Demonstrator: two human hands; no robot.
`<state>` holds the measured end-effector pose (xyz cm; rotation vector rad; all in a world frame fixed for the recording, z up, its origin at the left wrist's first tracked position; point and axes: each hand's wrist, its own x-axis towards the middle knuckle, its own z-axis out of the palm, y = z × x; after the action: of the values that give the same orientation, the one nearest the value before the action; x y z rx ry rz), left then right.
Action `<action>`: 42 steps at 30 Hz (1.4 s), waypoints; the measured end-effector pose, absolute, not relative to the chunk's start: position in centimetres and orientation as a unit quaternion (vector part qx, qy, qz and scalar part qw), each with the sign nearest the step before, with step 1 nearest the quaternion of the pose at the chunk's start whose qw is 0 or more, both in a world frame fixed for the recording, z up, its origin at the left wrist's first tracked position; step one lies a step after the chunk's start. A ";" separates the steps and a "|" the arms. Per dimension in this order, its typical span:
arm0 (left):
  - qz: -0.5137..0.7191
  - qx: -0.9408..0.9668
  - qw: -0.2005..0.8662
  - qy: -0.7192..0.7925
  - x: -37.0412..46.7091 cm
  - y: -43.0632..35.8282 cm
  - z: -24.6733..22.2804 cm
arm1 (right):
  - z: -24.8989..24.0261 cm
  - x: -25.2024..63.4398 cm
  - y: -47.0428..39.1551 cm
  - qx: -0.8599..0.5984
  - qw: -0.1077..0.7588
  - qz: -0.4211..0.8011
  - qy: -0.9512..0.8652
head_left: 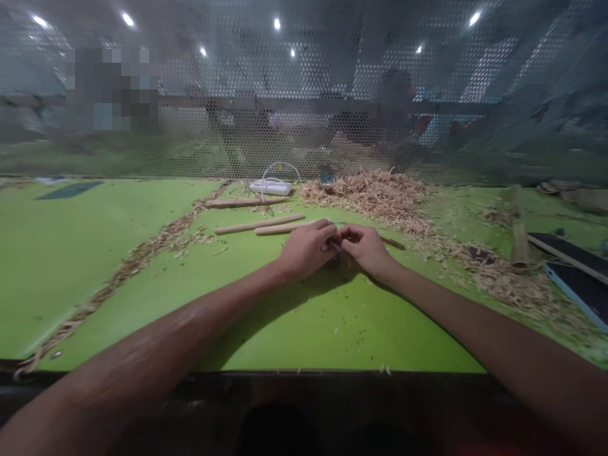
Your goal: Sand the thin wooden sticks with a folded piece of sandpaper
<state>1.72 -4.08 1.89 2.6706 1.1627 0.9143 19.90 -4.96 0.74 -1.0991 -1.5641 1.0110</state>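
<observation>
My left hand (310, 247) and my right hand (368, 251) meet over the green table (285, 329), fingertips close together. Both hands have their fingers closed in a pinch around something small that I cannot make out. Just behind my left hand lies a pale wooden stick (278, 230), partly hidden by it. Another wooden stick (259, 224) rests a little further back to the left. A thin dark tool or stick (392, 242) shows on the table beside my right hand.
A heap of wood shavings (375, 193) spreads behind and to the right. A white power strip (270, 187) with a cable stands near the mesh screen (294, 139). At right are a bamboo piece (519, 234), a dark flat block (570, 253) and a blue-edged phone (582, 291).
</observation>
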 end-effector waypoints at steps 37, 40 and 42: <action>0.263 0.848 0.176 0.426 0.8 -1.2 0.7 | 0.3 21.3 -3.4 -0.515 0.272 0.143 -0.801; 0.262 0.849 0.181 0.422 0.7 -1.0 0.6 | 0.3 21.2 -3.3 -0.522 0.270 0.138 -0.797; 0.262 0.849 0.194 0.415 0.7 -0.9 0.5 | 0.3 21.2 -3.3 -0.524 0.263 0.137 -0.798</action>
<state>0.70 -0.86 0.51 2.3815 1.1648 0.7340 21.15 -3.26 0.34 -1.4163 -2.1587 0.3717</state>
